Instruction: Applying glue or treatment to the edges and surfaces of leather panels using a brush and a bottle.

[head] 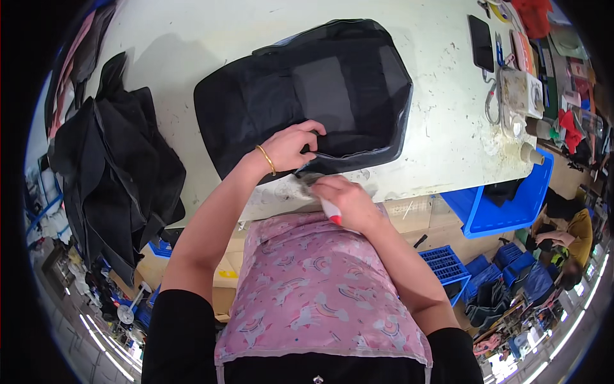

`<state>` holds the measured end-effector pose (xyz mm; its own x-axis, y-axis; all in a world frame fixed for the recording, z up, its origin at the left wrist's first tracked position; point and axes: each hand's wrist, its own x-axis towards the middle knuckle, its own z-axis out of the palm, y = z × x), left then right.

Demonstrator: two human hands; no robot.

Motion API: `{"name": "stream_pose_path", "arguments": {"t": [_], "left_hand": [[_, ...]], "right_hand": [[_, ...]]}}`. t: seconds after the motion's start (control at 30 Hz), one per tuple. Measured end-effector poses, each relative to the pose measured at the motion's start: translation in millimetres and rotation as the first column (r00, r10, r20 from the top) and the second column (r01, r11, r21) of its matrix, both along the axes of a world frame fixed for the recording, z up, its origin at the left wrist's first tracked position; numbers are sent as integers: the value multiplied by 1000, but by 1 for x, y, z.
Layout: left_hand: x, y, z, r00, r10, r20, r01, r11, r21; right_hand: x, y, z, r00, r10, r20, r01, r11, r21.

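A black sewn fabric piece, perhaps a bag panel, lies on the pale worktable with a raised rim along its right side. My left hand, with a gold bangle at the wrist, pinches the near edge of the fabric. Just below it, my right hand grips a brush with greyish bristles and a white and red handle. The bristles are at the fabric's near edge, close to my left fingertips. Whether they touch it cannot be told.
More black fabric pieces hang over the table's left edge. A phone, a stained white box and a cone sit on the right. Below the table's right edge is a blue crate. Another person sits far right.
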<state>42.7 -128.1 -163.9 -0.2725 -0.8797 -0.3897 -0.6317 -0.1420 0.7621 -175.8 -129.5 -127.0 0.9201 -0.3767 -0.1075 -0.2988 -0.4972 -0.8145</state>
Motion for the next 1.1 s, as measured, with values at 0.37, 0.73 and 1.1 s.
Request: {"name": "stream_pose_path", "arguments": {"t": [0.37,0.73,1.1], "left_hand": [[5,7,-17,991,50,-122,-56,997,-46],[5,8,-18,982,70,-174,-77,997,-32],[3,6,-18,980,94,-175,-99,995,-21]], "right_hand": [[-37,-38,30,930,-110,-351,93,993,-65],[-55,-45,21,926,-116,-360,64,986,-155],[-91,-82,22,953,-81,-291,23,980,-196]]}}
